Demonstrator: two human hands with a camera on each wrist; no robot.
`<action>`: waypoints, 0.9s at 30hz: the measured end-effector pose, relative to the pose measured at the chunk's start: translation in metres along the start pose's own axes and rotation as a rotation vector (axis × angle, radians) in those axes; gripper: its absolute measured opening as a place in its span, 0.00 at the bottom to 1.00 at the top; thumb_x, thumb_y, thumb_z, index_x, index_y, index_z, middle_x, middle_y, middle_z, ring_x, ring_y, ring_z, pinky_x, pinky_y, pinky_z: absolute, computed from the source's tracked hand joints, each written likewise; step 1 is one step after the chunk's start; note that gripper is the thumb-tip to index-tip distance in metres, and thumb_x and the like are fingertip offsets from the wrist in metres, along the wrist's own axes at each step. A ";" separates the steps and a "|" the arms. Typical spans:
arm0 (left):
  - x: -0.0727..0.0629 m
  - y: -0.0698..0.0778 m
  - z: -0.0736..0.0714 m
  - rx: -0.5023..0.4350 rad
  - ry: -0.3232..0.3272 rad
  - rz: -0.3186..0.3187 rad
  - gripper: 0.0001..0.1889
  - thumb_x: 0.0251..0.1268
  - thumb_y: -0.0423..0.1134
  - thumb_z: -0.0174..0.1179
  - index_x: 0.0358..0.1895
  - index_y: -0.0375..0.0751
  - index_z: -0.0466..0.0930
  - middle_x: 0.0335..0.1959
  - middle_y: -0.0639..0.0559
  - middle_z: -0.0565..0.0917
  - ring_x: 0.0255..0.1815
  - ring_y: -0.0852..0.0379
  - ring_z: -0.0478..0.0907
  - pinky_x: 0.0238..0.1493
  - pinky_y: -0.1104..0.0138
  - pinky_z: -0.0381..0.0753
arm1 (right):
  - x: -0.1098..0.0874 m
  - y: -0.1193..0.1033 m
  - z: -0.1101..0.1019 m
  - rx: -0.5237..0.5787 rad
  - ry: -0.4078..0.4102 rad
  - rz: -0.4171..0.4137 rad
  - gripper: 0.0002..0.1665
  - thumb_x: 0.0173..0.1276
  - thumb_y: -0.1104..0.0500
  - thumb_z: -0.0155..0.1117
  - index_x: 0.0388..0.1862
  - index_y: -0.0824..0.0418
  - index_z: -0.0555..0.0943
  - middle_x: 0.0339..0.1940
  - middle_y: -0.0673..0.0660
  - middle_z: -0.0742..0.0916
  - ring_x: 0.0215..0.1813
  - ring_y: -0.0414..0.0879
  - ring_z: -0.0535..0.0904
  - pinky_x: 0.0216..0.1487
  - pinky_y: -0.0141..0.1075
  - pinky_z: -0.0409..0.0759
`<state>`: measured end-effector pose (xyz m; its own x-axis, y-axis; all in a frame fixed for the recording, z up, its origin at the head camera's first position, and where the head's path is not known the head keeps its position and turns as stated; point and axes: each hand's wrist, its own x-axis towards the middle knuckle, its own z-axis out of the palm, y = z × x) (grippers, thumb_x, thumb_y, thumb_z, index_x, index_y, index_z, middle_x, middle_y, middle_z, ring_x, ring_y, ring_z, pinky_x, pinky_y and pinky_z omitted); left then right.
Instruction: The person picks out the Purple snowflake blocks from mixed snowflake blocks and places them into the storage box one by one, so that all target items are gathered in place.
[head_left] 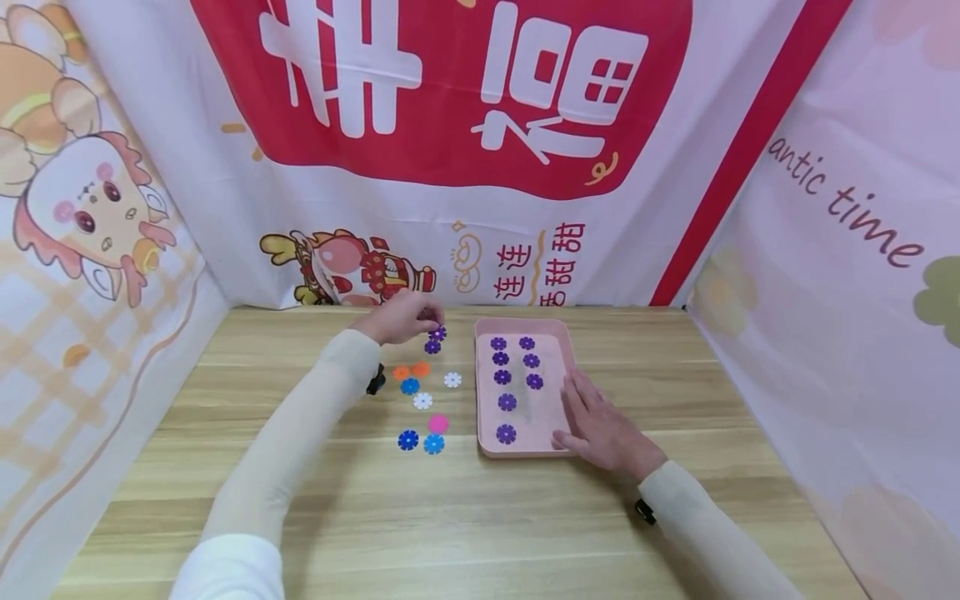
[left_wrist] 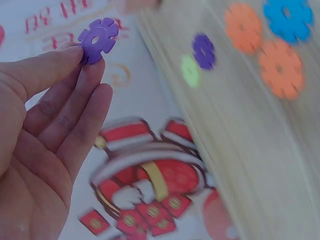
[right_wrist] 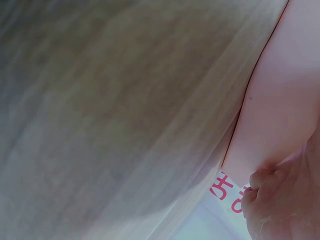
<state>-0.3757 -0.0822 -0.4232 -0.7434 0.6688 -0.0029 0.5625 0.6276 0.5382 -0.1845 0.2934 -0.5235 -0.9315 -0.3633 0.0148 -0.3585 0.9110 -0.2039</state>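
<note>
At the back of the table, my left hand (head_left: pixel 401 317) pinches a purple flower-shaped disc (left_wrist: pixel 107 36) between thumb and fingertips. The left wrist view shows it raised, with another purple disc (left_wrist: pixel 204 51) and a light green disc (left_wrist: pixel 190 71) lying on the table. A shallow pink tray (head_left: pixel 528 453) stands at the centre right. Inside lie several purple discs (head_left: pixel 507 402) in two columns, the left one longer. My right hand (head_left: pixel 606 429) rests on the tray's right wall, fingers extended along the rim and thumb near the front corner.
Left of the tray lie orange discs (head_left: pixel 402 373), blue discs (head_left: pixel 408 440), white discs (head_left: pixel 423 401) and a pink disc (head_left: pixel 438 425). Printed cloth (head_left: pixel 420 158) hangs along the table's back edge, and more cloth borders both sides.
</note>
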 end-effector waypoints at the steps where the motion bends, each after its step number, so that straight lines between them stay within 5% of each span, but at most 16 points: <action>1: 0.002 0.005 0.002 0.006 0.000 0.020 0.05 0.77 0.34 0.63 0.45 0.42 0.88 0.43 0.50 0.90 0.47 0.53 0.87 0.58 0.56 0.88 | 0.000 0.000 0.000 0.002 -0.001 0.002 0.59 0.75 0.34 0.60 0.87 0.67 0.48 0.90 0.65 0.49 0.90 0.64 0.46 0.85 0.63 0.58; 12: 0.027 0.065 0.039 0.068 -0.091 0.165 0.06 0.75 0.34 0.64 0.46 0.48 0.89 0.44 0.51 0.91 0.44 0.61 0.86 0.52 0.68 0.88 | 0.000 -0.003 -0.003 0.013 -0.002 0.003 0.60 0.75 0.33 0.60 0.87 0.66 0.48 0.90 0.65 0.48 0.90 0.63 0.45 0.85 0.63 0.55; 18: 0.037 0.089 0.066 0.067 -0.108 0.185 0.05 0.74 0.35 0.66 0.47 0.48 0.89 0.46 0.56 0.90 0.47 0.62 0.86 0.57 0.70 0.86 | 0.001 -0.003 -0.002 0.012 -0.008 0.005 0.59 0.76 0.33 0.59 0.87 0.66 0.47 0.90 0.65 0.47 0.90 0.63 0.45 0.86 0.62 0.55; 27: 0.049 0.104 0.108 0.006 -0.169 0.154 0.04 0.73 0.34 0.66 0.44 0.45 0.89 0.42 0.57 0.90 0.45 0.64 0.85 0.55 0.70 0.85 | 0.001 -0.001 -0.002 0.030 -0.013 0.005 0.59 0.76 0.34 0.59 0.87 0.67 0.46 0.90 0.65 0.47 0.90 0.63 0.44 0.86 0.63 0.54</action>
<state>-0.3148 0.0593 -0.4583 -0.5779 0.8137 -0.0631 0.6669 0.5154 0.5381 -0.1847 0.2923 -0.5214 -0.9325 -0.3613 0.0010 -0.3515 0.9067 -0.2330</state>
